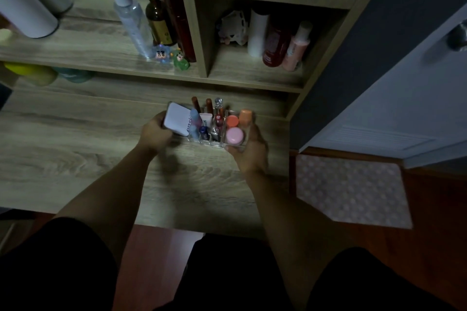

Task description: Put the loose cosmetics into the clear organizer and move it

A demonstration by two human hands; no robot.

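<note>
Organizer (228, 144) of clear plastic sits on the tabletop (75, 149) just below the shelf (106, 58), packed: white compact (177, 118) at its left end, tubes upright mid-row, pink jar (234, 135) and orange caps at its right. Your left hand (154, 134) clasps the compact end, your right hand (250, 151) grips the jar end.

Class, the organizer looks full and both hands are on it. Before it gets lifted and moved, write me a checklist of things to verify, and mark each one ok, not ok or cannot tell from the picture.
1. Left hand grips the clear organizer at its left end: ok.
2. Right hand holds the right end: ok.
3. Pink jar and orange jar sit inside compartments: ok.
4. White compact fully seated: not ok, it leans and sticks out.
5. Loose cosmetics left on the desk: none seen, ok.
6. Organizer already off the desk: cannot tell.
</note>
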